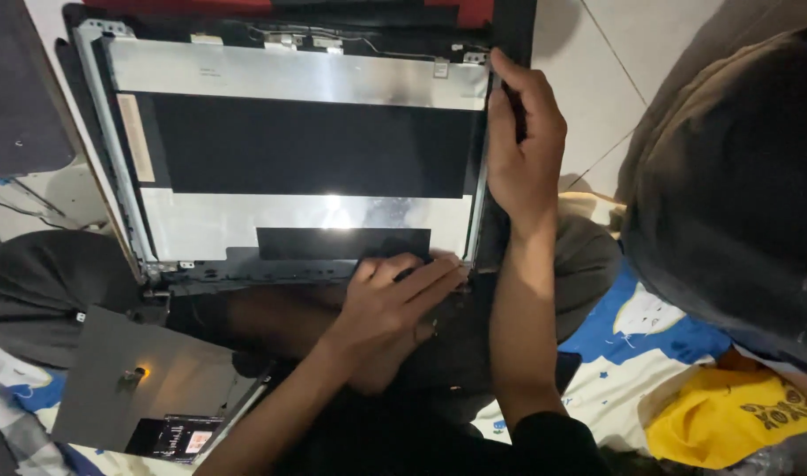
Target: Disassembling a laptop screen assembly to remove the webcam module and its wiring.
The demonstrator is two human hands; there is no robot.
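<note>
An opened laptop lid with a bare silver and black display panel (315, 211) lies across my lap. My left hand (394, 300) rests on the panel's near edge, fingers pressed flat by a black strip (342, 242). My right hand (522, 145) grips the lid's right edge, thumb against the black frame (496, 35). Small metal hinges and brackets (284, 40) line the far edge.
A grey laptop cover piece (148, 370) with a small glowing spot lies at lower left. Another person in dark clothes (729, 176) sits at right. White floor tiles (615, 62) show beyond. A blue-patterned cloth (641, 326) and a yellow item (729, 414) lie at lower right.
</note>
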